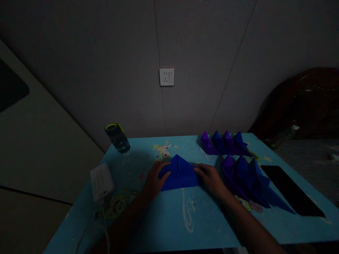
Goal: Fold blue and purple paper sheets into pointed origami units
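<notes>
A blue sheet of paper (181, 178), folded to a peak at its far edge, lies on the light blue table between my hands. My left hand (155, 178) grips its left edge, the thumb on top and the fingers behind. At the right edge, my right hand (209, 176) has its thumb on the paper and its fingers around the side. Folded blue and purple paper boats (246, 176) stand just right of my right hand. Behind them is another row of purple and blue folded boats (225, 143).
A dark bottle (118, 138) with a green rim stands at the back left. Nearer on the left lies a white power bank (102, 181) with a cable. A black flat slab (292, 190) lies at the right. The wall has a socket (166, 77).
</notes>
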